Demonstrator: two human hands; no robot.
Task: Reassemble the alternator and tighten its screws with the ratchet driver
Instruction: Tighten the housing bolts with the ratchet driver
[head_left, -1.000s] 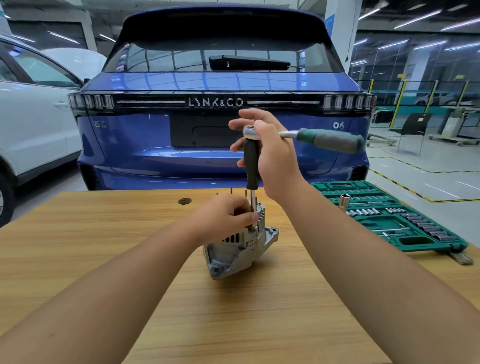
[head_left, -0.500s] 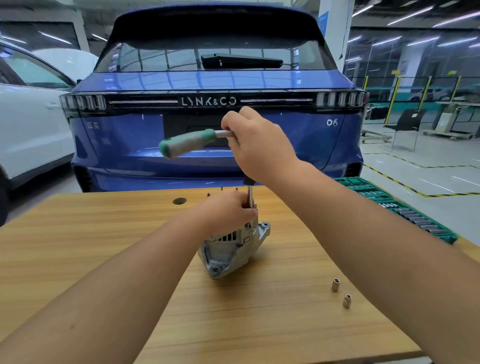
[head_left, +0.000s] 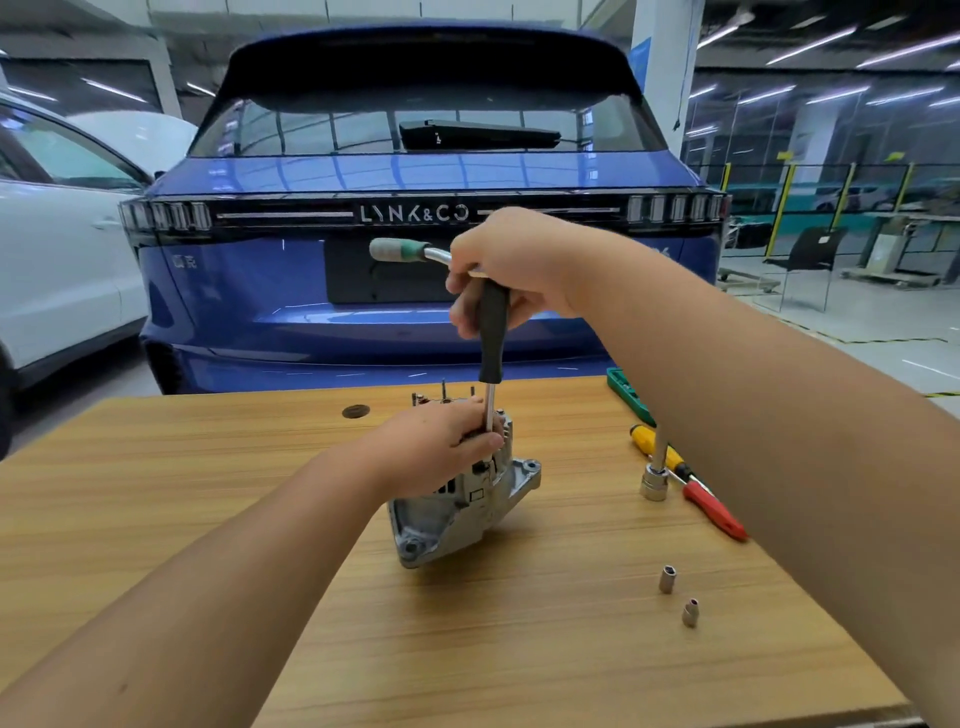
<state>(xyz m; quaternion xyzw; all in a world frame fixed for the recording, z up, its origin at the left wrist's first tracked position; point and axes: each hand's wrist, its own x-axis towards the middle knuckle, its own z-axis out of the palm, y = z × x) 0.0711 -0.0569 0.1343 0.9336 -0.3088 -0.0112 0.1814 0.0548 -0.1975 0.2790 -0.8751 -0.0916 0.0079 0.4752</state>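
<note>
A silver alternator (head_left: 457, 506) stands on the wooden table (head_left: 260, 519). My left hand (head_left: 441, 444) grips its top and steadies the thin steel shaft of the driver there. My right hand (head_left: 511, 260) is raised above it and grips the head of the ratchet driver (head_left: 492, 332). The driver's black extension runs straight down to the alternator. Its green-grey handle (head_left: 400, 249) sticks out to the left. The screw under the tip is hidden by my left hand.
Right of the alternator lie a yellow screwdriver (head_left: 657, 447), a red-handled tool (head_left: 714, 512) and a socket on an extension (head_left: 654, 480). Two loose sockets (head_left: 667, 579) (head_left: 690, 613) sit near the front right. A green socket case (head_left: 628, 392) peeks out behind my right arm. A blue car (head_left: 415, 182) stands behind the table.
The ratchet handle has swung from pointing right to pointing left as my right hand turned it. My left hand has stayed on the alternator. The view has shifted.
</note>
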